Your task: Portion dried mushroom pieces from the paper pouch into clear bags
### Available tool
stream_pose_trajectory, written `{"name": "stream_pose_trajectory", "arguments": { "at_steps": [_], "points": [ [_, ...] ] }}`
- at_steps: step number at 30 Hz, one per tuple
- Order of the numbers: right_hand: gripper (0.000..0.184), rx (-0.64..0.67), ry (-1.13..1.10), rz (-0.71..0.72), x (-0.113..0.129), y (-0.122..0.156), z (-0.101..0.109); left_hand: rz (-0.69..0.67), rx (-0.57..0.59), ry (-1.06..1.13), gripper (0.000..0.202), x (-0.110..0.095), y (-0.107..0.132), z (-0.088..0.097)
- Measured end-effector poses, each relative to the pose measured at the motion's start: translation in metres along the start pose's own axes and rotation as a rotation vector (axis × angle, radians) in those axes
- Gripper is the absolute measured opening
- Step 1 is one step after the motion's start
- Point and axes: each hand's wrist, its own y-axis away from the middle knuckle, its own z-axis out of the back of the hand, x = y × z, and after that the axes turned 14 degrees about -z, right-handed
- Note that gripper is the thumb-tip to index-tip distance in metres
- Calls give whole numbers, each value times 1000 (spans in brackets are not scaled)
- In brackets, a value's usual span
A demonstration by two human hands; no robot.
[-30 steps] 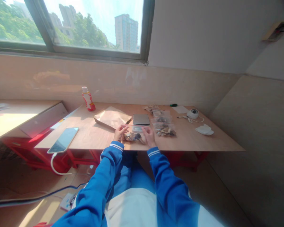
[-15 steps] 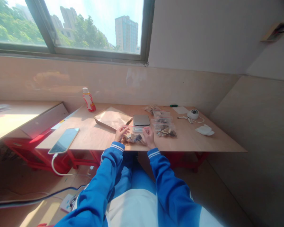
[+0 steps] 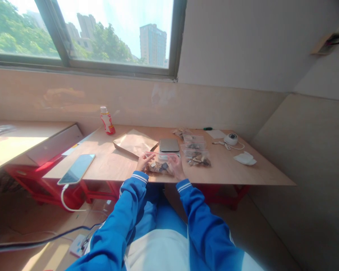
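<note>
A clear zip bag with a red strip along its top stands at the table's front edge, brown and dark dried pieces inside. My left hand pinches its upper left corner. At the upper right corner, my right hand has its fingers closed on the same bag. Just behind the bag sits a small scale with a metal plate. To the left of the scale lies a brown paper bag. Several filled zip bags lie in a column right of my right hand.
A phone on a white cable lies at the left front edge. Behind it stands a red-and-white bottle. On the right are a white round device with a cord, a crumpled tissue and a green-handled tool.
The view has tilted slightly, so everything sits a little lower. My right fingers have shifted slightly at the bag's top edge. Both hands still hold the bag.
</note>
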Motion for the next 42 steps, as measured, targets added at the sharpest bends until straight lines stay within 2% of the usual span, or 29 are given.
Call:
{"name": "stream_pose_trajectory", "arguments": {
  "at_steps": [11,28,35,38,42],
  "points": [
    [32,-45,-24,4,-1,1,-2,8,3,12,33,4,-1,0],
    [24,-100,-39,25,3,3,-1,-2,36,-6,29,1,1,-1],
    [24,-163,-49,45,7,3,0,-18,138,14,31,-7,3,-5],
    [25,-140,-56,32,8,4,-1,-23,152,24,31,-10,5,-5],
    [30,-48,-69,-11,6,5,-3,-15,147,16,33,-9,4,-4]
  ]
}}
